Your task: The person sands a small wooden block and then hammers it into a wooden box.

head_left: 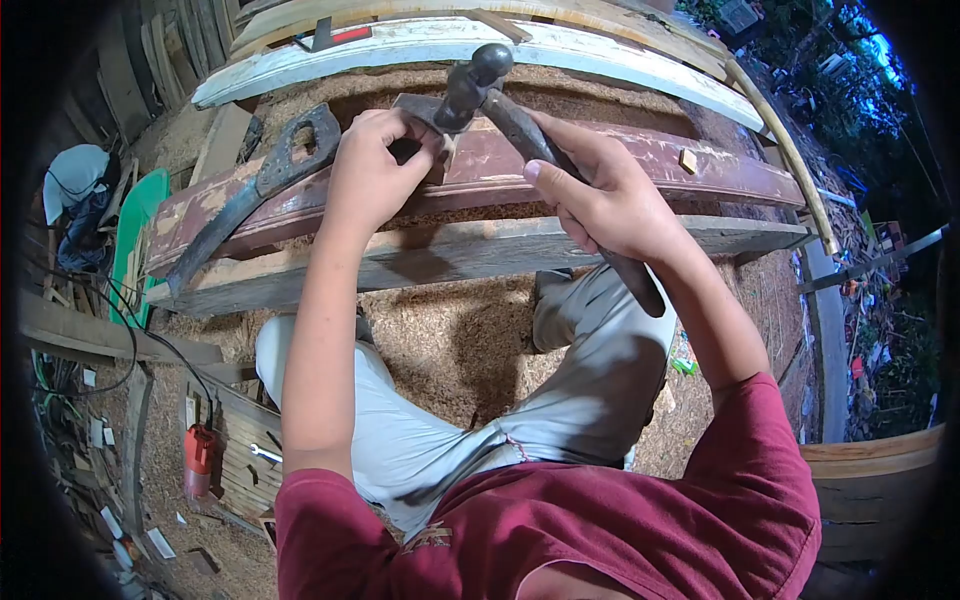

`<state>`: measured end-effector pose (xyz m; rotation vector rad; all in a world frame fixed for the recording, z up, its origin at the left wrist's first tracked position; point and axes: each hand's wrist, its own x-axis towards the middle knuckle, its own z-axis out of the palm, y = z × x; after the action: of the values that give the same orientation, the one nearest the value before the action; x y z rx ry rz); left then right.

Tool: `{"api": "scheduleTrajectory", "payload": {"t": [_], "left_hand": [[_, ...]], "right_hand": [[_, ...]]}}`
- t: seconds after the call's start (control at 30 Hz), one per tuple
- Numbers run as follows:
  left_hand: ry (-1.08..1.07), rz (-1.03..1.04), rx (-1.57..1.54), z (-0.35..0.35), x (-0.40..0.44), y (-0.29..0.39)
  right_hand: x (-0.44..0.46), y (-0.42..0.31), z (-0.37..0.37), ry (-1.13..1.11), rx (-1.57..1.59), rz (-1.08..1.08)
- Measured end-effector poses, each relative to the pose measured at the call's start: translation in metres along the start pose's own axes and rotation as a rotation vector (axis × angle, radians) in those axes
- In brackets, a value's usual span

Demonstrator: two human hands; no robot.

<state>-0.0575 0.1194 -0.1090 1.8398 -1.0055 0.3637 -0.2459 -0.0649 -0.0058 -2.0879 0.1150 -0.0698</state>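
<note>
My right hand (610, 195) is closed round the wooden handle of a ball-peen hammer (476, 88). The hammer's head is up at the far end, and the handle's butt points back toward my knee. My left hand (383, 165) grips a small dark block (438, 168) with a flat dark plate at its top, right beside the hammer head. Fingers hide much of the block, and I cannot tell whether the hammer touches it. Under both hands runs a reddish-brown wooden beam (560, 165). A handsaw (265, 180) lies across the beam, left of my left hand.
A grey timber (450, 250) lies nearer to me, above sawdust. Farther off, a white board (600, 52) carries a try square (325, 35). On the beam sits a small wood chip (688, 161). At lower left are a red power tool (199, 460) and a wrench (265, 454).
</note>
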Motion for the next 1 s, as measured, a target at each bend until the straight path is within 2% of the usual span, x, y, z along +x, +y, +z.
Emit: {"api": "scheduleTrajectory", "payload": {"t": [0.13,0.23,0.33,0.53,0.63,0.73,0.87,0.97,1.0], "left_hand": [[-0.013,0.014,-0.014,0.000,0.003,0.000],[0.008,0.005,-0.023,0.000,0.001,0.002],[0.006,0.005,-0.026,-0.001,0.000,0.002],[-0.028,-0.038,0.005,-0.002,0.000,0.003],[-0.028,-0.013,-0.006,-0.001,0.003,0.004],[-0.011,-0.014,-0.030,-0.001,0.002,0.006],[-0.009,-0.009,-0.019,-0.001,0.001,0.004],[-0.009,0.012,-0.010,0.000,0.002,0.006],[-0.027,-0.013,-0.023,-0.002,0.002,0.009]], "right_hand": [[0.000,0.000,-0.002,-0.012,-0.007,0.028],[-0.001,0.001,0.005,0.063,0.037,0.004],[0.002,0.001,-0.001,-0.008,0.004,0.019],[-0.001,0.007,0.007,0.039,-0.035,-0.064],[-0.002,0.000,0.001,0.000,0.002,0.030],[-0.003,0.009,0.009,0.087,-0.018,-0.061],[-0.005,0.004,0.002,-0.008,-0.008,0.012],[-0.003,0.016,0.010,0.087,-0.011,-0.142],[-0.004,0.015,0.008,0.070,-0.033,-0.117]]}}
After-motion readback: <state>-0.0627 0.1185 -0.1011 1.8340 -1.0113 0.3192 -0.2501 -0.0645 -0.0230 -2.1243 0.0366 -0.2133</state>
